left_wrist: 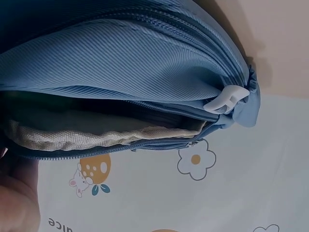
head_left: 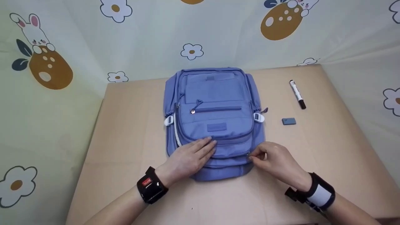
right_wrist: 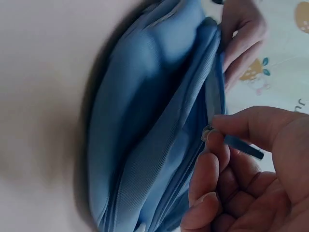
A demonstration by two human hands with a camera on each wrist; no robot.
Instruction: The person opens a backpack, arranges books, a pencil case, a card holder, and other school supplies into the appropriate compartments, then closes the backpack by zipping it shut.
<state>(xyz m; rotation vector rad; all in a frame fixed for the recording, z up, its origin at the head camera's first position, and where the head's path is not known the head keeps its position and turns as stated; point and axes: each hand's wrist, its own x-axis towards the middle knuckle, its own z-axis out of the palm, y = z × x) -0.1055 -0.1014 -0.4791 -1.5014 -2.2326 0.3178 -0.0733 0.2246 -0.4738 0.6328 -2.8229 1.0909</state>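
A blue backpack (head_left: 215, 90) lies on its back, its front pockets facing up. My left hand (head_left: 190, 156) rests on its lower front, fingers straight and together on the fabric. At the lower right side, my right hand (head_left: 276, 157) pinches a zipper pull (right_wrist: 208, 131) between thumb and index finger; a blue tab (right_wrist: 246, 147) sticks out past them. In the left wrist view a zipped compartment gapes, with a beige lining edge (left_wrist: 72, 137) along its mouth. Part of my left hand (left_wrist: 19, 198) shows in that view's lower left corner.
Right of the backpack lie a small dark blue-grey block (head_left: 288, 121) and, farther back, a white marker (head_left: 297, 94) with a black cap. White buckles (head_left: 258, 117) sit on the bag's sides. Patterned cloth (head_left: 150, 40) hangs around the tan table (head_left: 125, 131).
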